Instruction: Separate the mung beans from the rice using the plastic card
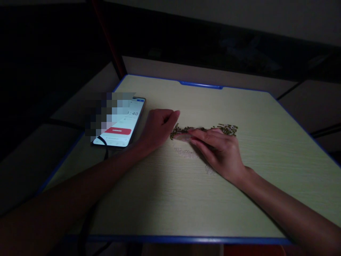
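head view: the dark-green grains (229, 129) lie in a loose band on the tabletop (160, 199), from ten to twelve o'clock of the right hand (226, 153). paler grains (185, 153) spread at its nine o'clock, with a thin scatter near eight. the right hand is lowered over them, thumb and forefinger close, their tips at the band's near edge; whether grains are pinched between them, i cannot tell. the left hand (157, 128) is curled into a loose fist beside the band's nine o'clock end; what it may hold is hidden. a lit phone (125, 124) lies beyond it, towards nine.

each grain should be very light, hard and smooth, not fragile but quick to roll or skid. best taken singly between thumb and fingertip, across its middle, with light pressure; a hard squeeze could shoot it away, and a careless brush could mix the two kinds.
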Demonstrator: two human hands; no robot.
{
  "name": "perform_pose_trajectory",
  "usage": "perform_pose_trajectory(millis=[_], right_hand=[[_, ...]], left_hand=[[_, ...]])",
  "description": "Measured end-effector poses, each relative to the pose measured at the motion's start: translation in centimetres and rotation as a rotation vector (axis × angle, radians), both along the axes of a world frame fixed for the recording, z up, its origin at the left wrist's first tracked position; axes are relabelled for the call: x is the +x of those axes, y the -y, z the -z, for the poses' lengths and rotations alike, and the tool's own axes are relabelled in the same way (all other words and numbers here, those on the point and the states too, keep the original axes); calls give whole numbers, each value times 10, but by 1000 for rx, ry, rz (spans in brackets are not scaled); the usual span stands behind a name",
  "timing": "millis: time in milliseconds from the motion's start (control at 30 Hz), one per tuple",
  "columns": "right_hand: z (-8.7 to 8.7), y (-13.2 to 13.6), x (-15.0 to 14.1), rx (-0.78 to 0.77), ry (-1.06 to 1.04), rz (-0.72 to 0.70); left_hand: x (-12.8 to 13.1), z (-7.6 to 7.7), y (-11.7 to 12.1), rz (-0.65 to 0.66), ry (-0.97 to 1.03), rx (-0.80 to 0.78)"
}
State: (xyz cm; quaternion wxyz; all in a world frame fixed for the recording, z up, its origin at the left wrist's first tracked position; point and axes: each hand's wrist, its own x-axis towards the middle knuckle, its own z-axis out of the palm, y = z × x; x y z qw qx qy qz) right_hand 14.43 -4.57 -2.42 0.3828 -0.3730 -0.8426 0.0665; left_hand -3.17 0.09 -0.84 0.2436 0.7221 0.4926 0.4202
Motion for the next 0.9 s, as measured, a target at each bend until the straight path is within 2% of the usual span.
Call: perform_pose_trajectory(millis=[700, 900], right_hand=[[1, 2, 3, 43, -11, -152], [1, 2, 2, 26, -40, -110]], left_hand=[[1, 1, 0, -5, 16, 0], [1, 1, -1, 6, 30, -29]])
